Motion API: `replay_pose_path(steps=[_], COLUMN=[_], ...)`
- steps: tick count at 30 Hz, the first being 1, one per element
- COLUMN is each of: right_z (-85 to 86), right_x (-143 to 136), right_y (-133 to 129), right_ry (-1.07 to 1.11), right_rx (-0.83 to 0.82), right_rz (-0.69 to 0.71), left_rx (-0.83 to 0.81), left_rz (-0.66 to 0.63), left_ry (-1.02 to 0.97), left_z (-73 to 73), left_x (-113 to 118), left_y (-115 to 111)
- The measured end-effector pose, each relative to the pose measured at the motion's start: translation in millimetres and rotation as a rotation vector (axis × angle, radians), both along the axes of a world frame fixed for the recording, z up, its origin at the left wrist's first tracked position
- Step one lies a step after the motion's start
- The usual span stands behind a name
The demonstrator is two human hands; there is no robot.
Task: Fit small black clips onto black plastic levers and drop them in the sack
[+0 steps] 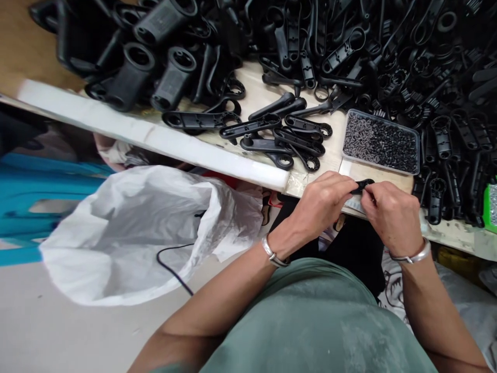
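Near the table's front edge, my left hand is closed around one end of a black plastic part, most of which the fingers hide. My right hand pinches at the other end of this part, its thumb and fingertips pressed together. Whether a smaller piece sits in the right fingertips cannot be made out. Just beyond both hands stands a clear plastic box filled with small dark pieces. Left of it lies a loose group of black plastic arms with ringed ends.
Black plastic parts are heaped across the back of the table. More black arms lie at right, beside a green container. A white strip runs along the left front edge. Below it hangs an open white sack.
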State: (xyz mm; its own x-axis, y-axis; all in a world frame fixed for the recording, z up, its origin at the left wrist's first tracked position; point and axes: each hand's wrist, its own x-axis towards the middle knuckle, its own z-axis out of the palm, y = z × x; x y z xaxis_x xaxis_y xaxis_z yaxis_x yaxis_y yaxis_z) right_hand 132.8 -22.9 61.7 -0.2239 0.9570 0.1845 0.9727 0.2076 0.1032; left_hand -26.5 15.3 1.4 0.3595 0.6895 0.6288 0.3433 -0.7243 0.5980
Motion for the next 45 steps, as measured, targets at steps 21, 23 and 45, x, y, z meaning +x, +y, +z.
replay_pose_path(steps=[21,23,45], right_z=[19.3,18.2,-6.8], right_x=[-2.9,-5.4,-1.0], right_y=[21.2,20.0,-15.5], right_ry=[-0.136,-0.224,1.538], right_rx=[-0.246,-0.206,-0.246], right_rz=[-0.072,-0.063,-0.499], left_rx=[-0.039,-0.033,0.019], left_rz=[-0.046,-0.048,0.109], left_ry=[-0.051,-0.053,-0.187], left_z=[-5.1,-4.7,2.2], left_x=[-0.9,-0.9,7.0], left_y=[1.1,0.8,-18.6])
